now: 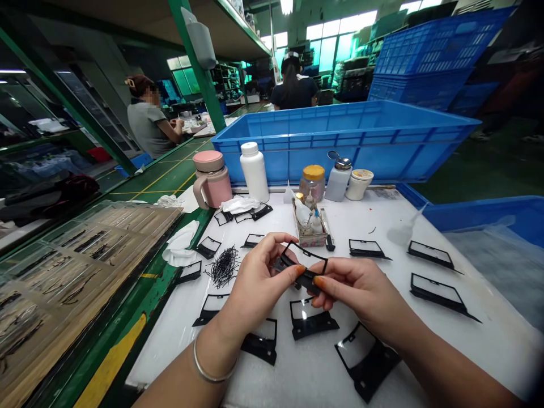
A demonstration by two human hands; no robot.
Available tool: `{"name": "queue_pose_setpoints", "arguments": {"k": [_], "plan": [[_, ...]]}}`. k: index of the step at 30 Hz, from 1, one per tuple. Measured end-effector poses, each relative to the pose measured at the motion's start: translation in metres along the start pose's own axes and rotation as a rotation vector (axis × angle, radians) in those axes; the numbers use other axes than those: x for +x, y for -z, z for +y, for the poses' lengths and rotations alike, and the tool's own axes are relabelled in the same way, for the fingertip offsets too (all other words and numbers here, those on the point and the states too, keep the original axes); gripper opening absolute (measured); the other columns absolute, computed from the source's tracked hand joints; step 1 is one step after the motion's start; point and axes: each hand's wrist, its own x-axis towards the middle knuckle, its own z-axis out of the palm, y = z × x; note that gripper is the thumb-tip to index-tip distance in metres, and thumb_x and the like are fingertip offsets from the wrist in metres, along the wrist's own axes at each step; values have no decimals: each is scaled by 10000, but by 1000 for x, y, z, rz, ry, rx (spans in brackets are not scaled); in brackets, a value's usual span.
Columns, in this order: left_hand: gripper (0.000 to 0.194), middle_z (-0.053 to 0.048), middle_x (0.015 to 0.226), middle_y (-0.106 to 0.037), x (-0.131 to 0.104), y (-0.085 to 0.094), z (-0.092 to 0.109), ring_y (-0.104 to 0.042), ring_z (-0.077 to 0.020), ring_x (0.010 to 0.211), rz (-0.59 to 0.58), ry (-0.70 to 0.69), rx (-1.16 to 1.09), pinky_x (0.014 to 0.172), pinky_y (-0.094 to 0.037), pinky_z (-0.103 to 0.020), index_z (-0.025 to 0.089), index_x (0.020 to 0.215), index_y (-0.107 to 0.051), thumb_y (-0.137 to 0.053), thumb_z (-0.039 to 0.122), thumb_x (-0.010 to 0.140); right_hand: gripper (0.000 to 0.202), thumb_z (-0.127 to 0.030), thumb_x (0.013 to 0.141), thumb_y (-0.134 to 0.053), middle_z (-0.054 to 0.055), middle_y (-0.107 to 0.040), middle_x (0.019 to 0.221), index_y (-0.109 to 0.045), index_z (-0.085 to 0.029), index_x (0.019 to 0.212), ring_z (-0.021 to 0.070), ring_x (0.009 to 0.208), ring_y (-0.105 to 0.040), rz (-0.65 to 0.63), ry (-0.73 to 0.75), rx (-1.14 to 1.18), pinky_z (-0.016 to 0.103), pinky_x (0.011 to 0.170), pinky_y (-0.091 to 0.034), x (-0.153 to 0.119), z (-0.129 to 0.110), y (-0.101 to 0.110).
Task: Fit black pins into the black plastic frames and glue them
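Above the middle of the white work surface [161,340], both hands hold one black framed part [305,259] with a clear window. My left hand [263,277] grips its left side, thumb on the lower black edge. My right hand [352,283] pinches the lower right edge between thumb and fingers. Under and around the hands lie several similar black framed parts, one just below [312,323], another at lower right [365,362]. A pile of short black strips [224,266] lies left of my left hand. The fingertips behind the held part are partly hidden.
Behind the hands stand a small box of tools [311,235], a white bottle [254,173], a pink mug [212,181], a yellow-lidded jar [312,180] and a large blue crate [340,141]. Clear trays [85,243] lie at left. Two people sit farther back.
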Motion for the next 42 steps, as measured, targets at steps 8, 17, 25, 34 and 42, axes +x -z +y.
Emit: {"name": "queue_pose_setpoints", "arguments": {"k": [8,17,25,34,42], "plan": [[315,2,823,-591,1,1,-1,-556,-109,751,20,-30,-58,627,-436,-201,199,1114,-535,-651,176,823,228,-291,882,-598,50,-734,715,-691,-135,1020,145,647,-677,-6,-16,-30,247,631,-548,-2,-2,-2],[307,3,814,-604,0,-1,-2,-566,-118,765,10,-47,-38,676,-454,-225,201,1107,-531,-636,150,824,206,-269,871,-601,34,-727,681,-706,-142,995,143,627,-665,15,-16,-49,244,614,-535,-3,-1,-2],[311,-4,823,-606,1,-1,-2,-573,-122,770,7,-45,-50,674,-452,-228,193,1108,-529,-633,142,819,233,-315,871,-625,38,-725,686,-718,-149,1005,143,636,-666,-13,-32,-10,245,620,-529,-1,-1,0],[309,-7,841,-579,1,0,-1,-555,-105,716,-29,-17,-111,626,-462,-211,184,1125,-519,-631,206,837,278,-369,869,-639,33,-705,647,-715,-133,993,143,597,-656,21,-16,-39,243,589,-519,-1,-4,2],[305,-28,863,-612,2,1,-2,-588,-114,709,-42,7,-129,629,-501,-227,175,1129,-532,-621,231,843,290,-390,856,-650,38,-695,627,-722,-131,966,148,580,-645,22,-29,-38,248,575,-512,-1,-6,3]]}}
